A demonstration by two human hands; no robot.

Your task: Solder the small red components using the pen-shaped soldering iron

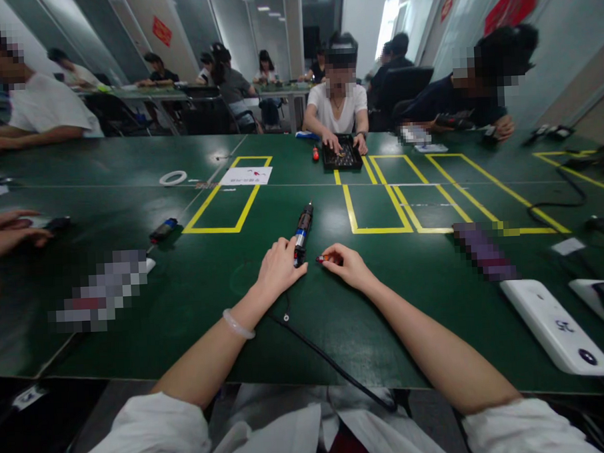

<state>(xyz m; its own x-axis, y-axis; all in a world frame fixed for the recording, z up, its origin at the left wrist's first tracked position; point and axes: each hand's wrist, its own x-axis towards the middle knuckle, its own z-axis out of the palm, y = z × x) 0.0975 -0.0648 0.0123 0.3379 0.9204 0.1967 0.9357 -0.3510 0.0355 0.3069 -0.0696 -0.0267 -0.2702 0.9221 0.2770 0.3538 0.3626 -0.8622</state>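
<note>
My left hand (282, 262) is closed around the rear of a slim electric screwdriver (304, 221), black with a blue and silver band. Its thin tip points away from me, toward the far side of the table. Between the thumb and fingers of my right hand (348, 264) is a small red and dark piece (325, 258), mostly covered by the fingers. A short gap separates this piece from the screwdriver's rear end. From below my left hand a black cable (333, 367) runs to the table's near edge.
Yellow tape rectangles (212, 230) mark the green table (187, 338). A white power bank (556, 325) and phone lie right; a second blue-and-black tool (163, 229) lies left. Across sits a co-worker with hands at a black tray (342, 166). Another person's hands reach in at left.
</note>
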